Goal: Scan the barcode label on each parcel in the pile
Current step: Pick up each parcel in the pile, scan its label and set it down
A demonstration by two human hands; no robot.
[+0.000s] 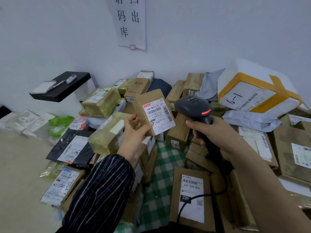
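Note:
My left hand [134,133] holds up a small brown cardboard parcel [148,102] by its lower left corner, above the pile. The parcel's white barcode label [159,115] faces me, tilted. My right hand [212,132] grips the handle of a black barcode scanner [193,106], whose head sits just right of the parcel with a red light glowing on it. The scanner's black cable [188,204] hangs down over the boxes below. A pile of labelled cardboard parcels [190,195] and bags surrounds both hands.
A big white foam box [252,91] with yellow tape and "6-1" written on it sits at the back right. A black shelf [62,88] with a pen and a small device juts from the white wall at left. Green checked cloth [161,174] shows between boxes. A paper sign [131,22] hangs on the wall.

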